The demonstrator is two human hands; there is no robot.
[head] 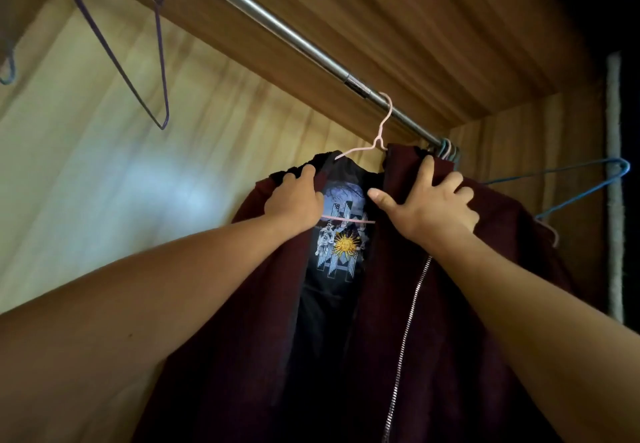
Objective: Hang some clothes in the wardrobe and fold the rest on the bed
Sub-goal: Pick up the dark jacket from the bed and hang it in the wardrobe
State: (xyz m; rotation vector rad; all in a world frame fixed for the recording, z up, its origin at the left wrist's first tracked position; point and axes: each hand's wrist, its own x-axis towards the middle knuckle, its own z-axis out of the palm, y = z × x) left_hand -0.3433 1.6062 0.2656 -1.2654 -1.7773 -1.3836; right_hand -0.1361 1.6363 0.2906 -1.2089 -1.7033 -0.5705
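Our left hand (294,201) is clamping its fingers on the collar of the soft, floppy maroon zip-up jacket (450,338) hanging on the thin pink wire hanger (378,138). Our right hand (434,201) is curling its fingers over the shoulder, probably the steadiest hold.

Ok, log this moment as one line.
pink hanger: hooked on rail | maroon jacket: on hanger, unzipped | left hand: grips jacket | right hand: grips jacket

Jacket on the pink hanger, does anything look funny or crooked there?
A little. The maroon jacket shares the pink hanger with a black printed T-shirt underneath; the left hand and right hand hold its shoulders. An empty blue hanger beside it sticks out sideways.
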